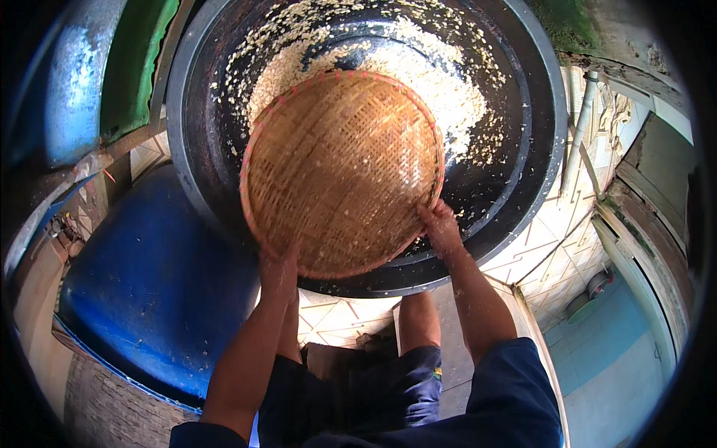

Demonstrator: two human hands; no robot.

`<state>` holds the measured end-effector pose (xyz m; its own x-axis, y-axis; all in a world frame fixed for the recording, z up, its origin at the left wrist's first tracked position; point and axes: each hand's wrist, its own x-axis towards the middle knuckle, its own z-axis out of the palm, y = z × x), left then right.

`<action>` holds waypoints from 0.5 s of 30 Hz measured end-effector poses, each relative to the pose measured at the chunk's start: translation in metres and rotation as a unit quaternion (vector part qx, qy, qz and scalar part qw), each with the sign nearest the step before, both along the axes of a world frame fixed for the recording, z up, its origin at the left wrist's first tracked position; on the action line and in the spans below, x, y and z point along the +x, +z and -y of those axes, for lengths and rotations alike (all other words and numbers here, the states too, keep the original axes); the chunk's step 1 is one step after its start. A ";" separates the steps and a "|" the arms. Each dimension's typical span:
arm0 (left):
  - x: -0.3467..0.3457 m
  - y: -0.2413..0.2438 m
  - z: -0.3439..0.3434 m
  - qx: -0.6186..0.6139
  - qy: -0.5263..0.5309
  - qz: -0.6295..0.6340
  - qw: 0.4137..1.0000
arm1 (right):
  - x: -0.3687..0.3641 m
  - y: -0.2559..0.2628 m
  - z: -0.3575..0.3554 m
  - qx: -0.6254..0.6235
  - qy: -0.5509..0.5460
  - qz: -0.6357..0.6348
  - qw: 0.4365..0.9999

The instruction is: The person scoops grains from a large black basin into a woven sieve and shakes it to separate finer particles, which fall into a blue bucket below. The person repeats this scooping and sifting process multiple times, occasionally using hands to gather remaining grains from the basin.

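Both my hands grip the rim of a round woven bamboo basket [344,173], edged with a reddish binding. My left hand [280,266] holds it at the lower left, and my right hand [440,227] at the lower right. The basket is over a large round black tub [538,185] and covers part of its contents. Its broad woven face shows towards me, with a few pale bits stuck on it. Pale split beans or grains [448,101] lie heaped in the tub beyond the basket, with loose ones scattered up the wall.
A large blue plastic drum [151,280] stands close on my left. Another blue container [78,84] and a green one [137,73] are at the upper left. A grey pipe [580,129] leans at the right above patterned tiles [560,246].
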<state>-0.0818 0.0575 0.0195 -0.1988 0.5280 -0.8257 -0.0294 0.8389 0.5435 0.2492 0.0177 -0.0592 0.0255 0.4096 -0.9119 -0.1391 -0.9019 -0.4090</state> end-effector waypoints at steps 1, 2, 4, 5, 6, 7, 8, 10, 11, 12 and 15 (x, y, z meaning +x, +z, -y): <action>-0.007 0.014 0.008 -0.035 0.064 0.036 0.997 | 0.002 0.002 0.003 -0.010 -0.029 -0.022 0.999; -0.011 0.030 0.015 -0.066 0.128 0.070 0.987 | 0.002 -0.001 0.005 -0.016 -0.056 -0.046 0.997; -0.015 0.069 0.031 -0.034 0.062 0.002 0.997 | -0.006 0.000 -0.009 0.056 -0.104 -0.020 0.993; -0.014 0.087 0.031 -0.078 0.101 -0.002 0.992 | 0.008 -0.023 0.001 0.140 -0.096 0.070 0.983; -0.013 0.106 0.027 -0.124 0.137 -0.011 0.983 | 0.023 -0.051 0.002 0.167 -0.109 0.160 0.967; -0.007 0.121 0.017 -0.117 0.103 -0.038 0.987 | 0.036 -0.078 -0.006 0.193 -0.121 0.246 0.942; -0.003 0.132 0.013 -0.108 0.073 -0.072 0.989 | 0.040 -0.086 -0.022 0.195 -0.022 0.384 0.902; -0.025 0.143 0.032 -0.134 0.047 -0.068 0.988 | 0.063 -0.117 -0.042 0.236 0.118 0.558 0.787; -0.034 0.146 0.040 -0.136 0.034 -0.065 0.988 | 0.076 -0.145 -0.044 0.281 0.159 0.596 0.735; -0.043 0.154 0.050 -0.139 0.026 -0.074 0.987 | 0.065 -0.150 -0.067 0.276 0.109 0.573 0.764; -0.051 0.175 0.056 -0.141 0.024 -0.077 0.987 | 0.044 -0.143 -0.135 0.327 0.038 0.558 0.762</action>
